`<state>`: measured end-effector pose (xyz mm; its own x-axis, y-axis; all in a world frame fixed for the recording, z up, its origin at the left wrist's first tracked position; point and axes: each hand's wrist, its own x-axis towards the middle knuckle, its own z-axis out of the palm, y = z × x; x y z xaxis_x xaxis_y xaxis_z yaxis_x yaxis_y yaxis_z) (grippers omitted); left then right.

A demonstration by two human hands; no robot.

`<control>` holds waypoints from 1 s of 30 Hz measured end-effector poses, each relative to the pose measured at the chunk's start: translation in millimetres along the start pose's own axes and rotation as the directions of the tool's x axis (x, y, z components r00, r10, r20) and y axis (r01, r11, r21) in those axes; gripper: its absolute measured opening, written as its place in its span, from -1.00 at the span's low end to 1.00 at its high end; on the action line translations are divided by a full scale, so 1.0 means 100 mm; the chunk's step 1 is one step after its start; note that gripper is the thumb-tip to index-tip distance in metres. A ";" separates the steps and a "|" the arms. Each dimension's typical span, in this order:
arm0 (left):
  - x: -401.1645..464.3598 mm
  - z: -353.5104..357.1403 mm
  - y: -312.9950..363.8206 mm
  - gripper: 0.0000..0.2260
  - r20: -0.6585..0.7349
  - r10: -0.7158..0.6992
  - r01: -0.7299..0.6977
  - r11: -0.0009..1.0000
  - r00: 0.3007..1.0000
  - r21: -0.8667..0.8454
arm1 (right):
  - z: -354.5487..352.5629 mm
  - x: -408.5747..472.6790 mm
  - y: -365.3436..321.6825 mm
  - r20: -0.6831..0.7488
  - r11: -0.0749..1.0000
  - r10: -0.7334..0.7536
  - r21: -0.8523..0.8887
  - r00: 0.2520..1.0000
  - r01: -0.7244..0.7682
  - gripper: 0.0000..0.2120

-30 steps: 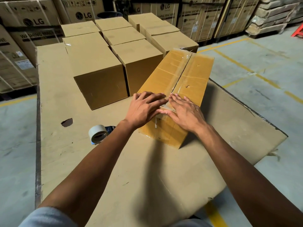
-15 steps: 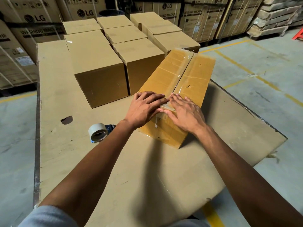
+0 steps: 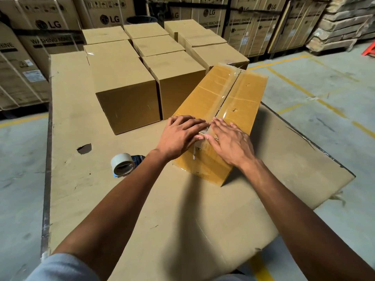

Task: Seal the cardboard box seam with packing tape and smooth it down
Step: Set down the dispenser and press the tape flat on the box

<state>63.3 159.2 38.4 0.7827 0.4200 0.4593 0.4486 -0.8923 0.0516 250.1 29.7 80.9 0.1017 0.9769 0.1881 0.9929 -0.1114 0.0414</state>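
A long yellowish cardboard box [image 3: 241, 94] lies on a flat cardboard sheet [image 3: 203, 220], its top seam covered by clear packing tape [image 3: 227, 98] running lengthwise. My left hand [image 3: 180, 136] lies flat on the near end of the box top, left of the seam, fingers spread. My right hand [image 3: 229, 142] presses flat beside it, right of the seam, thumb reaching over the near edge. The fingertips of both hands almost meet at the seam. Neither hand holds anything. A tape roll on a blue dispenser [image 3: 123, 164] rests on the sheet, left of my left forearm.
Several plain closed brown boxes [image 3: 125, 88] stand in rows behind and left of the yellowish box. Large strapped washing-machine cartons [image 3: 48, 25] line the back wall. A dark hole [image 3: 84, 149] marks the sheet at the left. Grey floor with yellow lines [image 3: 304, 92] lies to the right.
Both hands stay pressed flat at the near end of the seam, barely shifted. The view has tilted very slightly.
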 end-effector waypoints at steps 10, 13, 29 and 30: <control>-0.05 -0.04 -0.08 -0.38 0.049 0.079 -0.080 0.996 0.996 0.035 | -0.01 -0.04 -0.02 -0.001 0.993 -0.012 -0.114 1.000 0.012 -0.23; -0.04 -0.04 -0.03 -0.52 0.004 0.019 -0.019 1.000 1.000 -0.020 | -0.03 -0.01 -0.03 -0.001 1.000 0.024 -0.013 1.000 -0.024 -0.27; -0.07 -0.05 -0.04 -0.31 0.103 0.043 -0.050 0.997 0.994 0.058 | -0.04 -0.04 -0.03 0.026 0.997 -0.024 -0.079 0.999 0.026 -0.16; -0.07 -0.06 -0.05 -0.36 0.105 0.040 -0.046 0.997 0.994 0.057 | -0.05 -0.03 -0.04 0.021 0.998 -0.019 -0.052 1.000 0.020 -0.19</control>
<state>53.4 159.4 40.8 0.8411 0.3990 0.3651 0.4358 -0.8998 -0.0206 245.6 26.3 85.2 0.0845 0.9824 0.1666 0.9902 -0.1014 0.0958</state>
